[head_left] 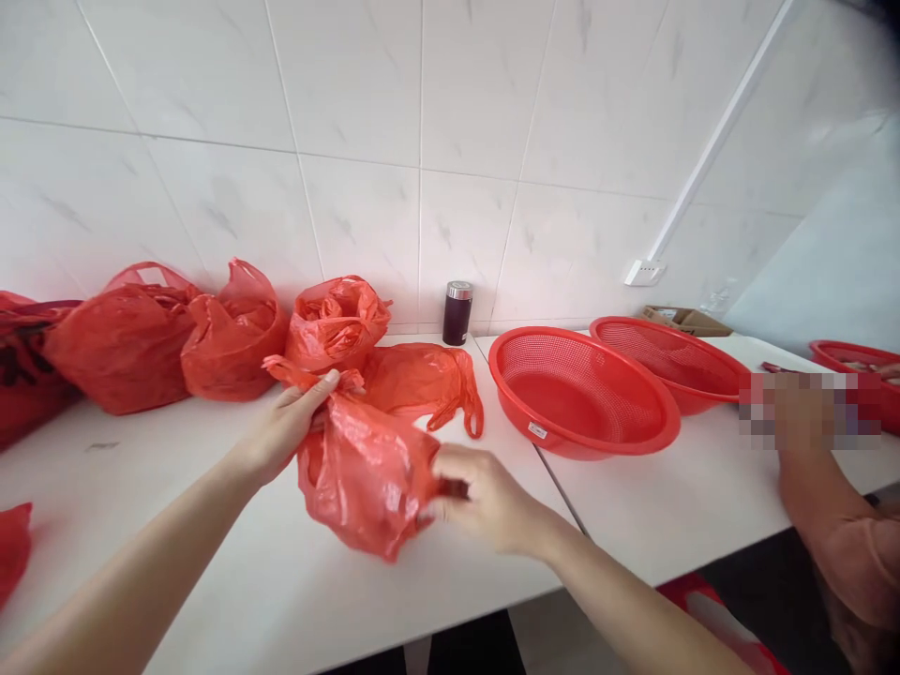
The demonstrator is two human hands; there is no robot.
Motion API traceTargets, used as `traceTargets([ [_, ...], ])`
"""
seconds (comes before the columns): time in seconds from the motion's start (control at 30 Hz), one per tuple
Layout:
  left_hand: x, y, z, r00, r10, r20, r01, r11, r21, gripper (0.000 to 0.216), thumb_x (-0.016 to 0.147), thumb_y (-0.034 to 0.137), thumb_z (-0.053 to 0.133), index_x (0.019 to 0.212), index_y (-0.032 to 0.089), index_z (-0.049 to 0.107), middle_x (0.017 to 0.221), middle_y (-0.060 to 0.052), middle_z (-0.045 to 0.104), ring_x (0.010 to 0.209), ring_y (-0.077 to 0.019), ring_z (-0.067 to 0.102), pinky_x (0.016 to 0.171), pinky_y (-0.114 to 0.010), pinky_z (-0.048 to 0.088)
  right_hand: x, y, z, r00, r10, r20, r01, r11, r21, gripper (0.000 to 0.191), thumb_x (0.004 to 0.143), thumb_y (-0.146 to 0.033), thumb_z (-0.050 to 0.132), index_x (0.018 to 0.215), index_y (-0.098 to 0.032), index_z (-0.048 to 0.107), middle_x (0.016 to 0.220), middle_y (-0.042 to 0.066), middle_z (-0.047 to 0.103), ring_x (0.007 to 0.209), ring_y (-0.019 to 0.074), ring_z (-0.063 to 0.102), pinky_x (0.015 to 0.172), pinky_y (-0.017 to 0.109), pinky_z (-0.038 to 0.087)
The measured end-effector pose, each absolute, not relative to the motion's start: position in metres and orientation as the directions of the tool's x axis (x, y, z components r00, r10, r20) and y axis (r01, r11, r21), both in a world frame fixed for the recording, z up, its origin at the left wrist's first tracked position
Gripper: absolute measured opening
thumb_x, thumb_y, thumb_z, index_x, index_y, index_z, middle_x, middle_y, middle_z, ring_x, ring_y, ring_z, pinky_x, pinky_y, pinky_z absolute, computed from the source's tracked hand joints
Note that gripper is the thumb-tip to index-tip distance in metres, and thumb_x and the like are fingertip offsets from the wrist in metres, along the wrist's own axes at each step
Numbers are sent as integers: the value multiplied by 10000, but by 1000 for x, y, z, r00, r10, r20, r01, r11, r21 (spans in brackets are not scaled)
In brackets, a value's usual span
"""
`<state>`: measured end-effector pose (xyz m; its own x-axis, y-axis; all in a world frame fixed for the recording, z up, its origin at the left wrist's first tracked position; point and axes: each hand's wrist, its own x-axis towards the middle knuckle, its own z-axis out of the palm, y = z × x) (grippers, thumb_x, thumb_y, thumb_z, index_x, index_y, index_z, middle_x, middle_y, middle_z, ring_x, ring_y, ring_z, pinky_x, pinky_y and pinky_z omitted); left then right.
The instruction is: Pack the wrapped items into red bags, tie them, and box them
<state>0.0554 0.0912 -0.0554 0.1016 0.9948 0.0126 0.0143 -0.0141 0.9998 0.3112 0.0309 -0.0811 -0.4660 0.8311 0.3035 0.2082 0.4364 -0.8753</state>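
Bag in hand: red plastic bag [366, 469], crumpled, at the front of the table [211, 581], between my two hands; I cannot see what is inside.
Left hand: my left hand [285, 427] is closed, pinching the bag's upper edge.
Right hand: my right hand [485, 502] is closed, gripping the bag's lower right side.
Done so far: one flat bag [422, 375] lies slack just behind the held one and looks empty; judged an early stage.
Left over: bulging bags [235, 337] sit in a row along the wall, one knotted bundle [337, 323] nearest my left hand; none looks opened. Near basket [583, 394] is bare inside.
Surroundings: second basket [667, 361] overlaps behind the first; a third [854, 361] at the far right, contents unclear. Dark flask [457, 314] upright by the wall, cardboard box [685, 321] in the corner, red scrap [14, 553] at the left edge.
Obstructions: flat bag's handles trail toward the near basket; another person's arm [836, 525] rests on the table at the right, well apart from my hands.
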Motion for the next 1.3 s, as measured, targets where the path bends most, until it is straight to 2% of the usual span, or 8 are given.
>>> traceTargets([
  [0.2, 59, 90, -63, 189, 981, -49, -9, 52, 999, 503, 847, 546, 560, 586, 213, 288, 527, 80, 204, 449, -77, 207, 424, -207, 248, 337, 33, -82, -312, 928, 203, 416, 325, -849, 110, 832, -229, 614, 745, -198, 555, 736, -29, 534, 644, 108, 494, 581, 235, 388],
  [0.33, 68, 82, -53, 293, 956, -17, 39, 6, 999, 491, 881, 543, 506, 607, 222, 253, 590, 63, 163, 513, -99, 156, 475, -248, 231, 352, 36, -83, -381, 924, 26, 628, 279, -727, 114, 814, -249, 638, 738, -197, 571, 728, -25, 563, 630, 115, 506, 570, 243, 375],
  [0.57, 105, 63, -31, 508, 861, -22, 103, -35, 994, 464, 902, 523, 464, 604, 221, 278, 573, 61, 152, 515, -108, 137, 478, -266, 230, 317, 41, -50, -290, 892, 348, 298, 430, -852, 360, 895, -422, 579, 1218, -269, 533, 999, 18, 615, 744, 117, 553, 709, 272, 469],
  [0.67, 113, 58, -25, 543, 839, -13, 110, -56, 992, 418, 905, 518, 468, 632, 215, 379, 556, 68, 204, 491, -103, 209, 494, -249, 309, 303, 44, -43, -255, 852, 457, 243, 514, -823, 227, 906, -404, 568, 1055, -235, 596, 923, 14, 625, 774, 129, 574, 706, 269, 469],
  [0.8, 109, 59, -25, 532, 846, 31, -21, -23, 1000, 316, 941, 485, 413, 875, 215, 565, 591, 31, 499, 582, -127, 482, 619, -253, 436, 297, 31, -38, -114, 825, 554, 227, 564, -794, 142, 932, -348, 535, 884, -220, 572, 827, 5, 624, 725, 130, 576, 654, 261, 459],
  [1.0, 97, 58, -22, 621, 783, 40, 78, -113, 991, 234, 896, 380, 544, 922, 196, 686, 790, -43, 653, 689, -155, 570, 679, -293, 470, 294, 8, -39, -332, 583, 741, 281, 811, -513, 80, 862, -290, 637, 938, -265, 644, 955, 43, 629, 927, 207, 589, 856, 376, 468],
  [1.13, 100, 53, -21, 735, 673, 81, 163, -290, 943, 166, 806, 172, 562, 896, 210, 698, 676, 7, 596, 607, -130, 508, 631, -285, 460, 293, 23, -53, -224, 794, 565, 148, 601, -785, 331, 963, -404, 464, 1282, -317, 484, 1089, 52, 603, 1039, 204, 572, 925, 391, 453],
  [1.3, 110, 47, -37, 566, 769, 297, 428, -582, 691, 308, 611, -46, 400, 731, 199, 543, 701, 21, 577, 535, -95, 458, 502, -219, 358, 284, 37, -78, -289, 912, 290, 47, 316, -948, 392, 970, -521, 381, 1302, -322, 441, 756, -13, 518, 602, 138, 502, 610, 293, 454],
])
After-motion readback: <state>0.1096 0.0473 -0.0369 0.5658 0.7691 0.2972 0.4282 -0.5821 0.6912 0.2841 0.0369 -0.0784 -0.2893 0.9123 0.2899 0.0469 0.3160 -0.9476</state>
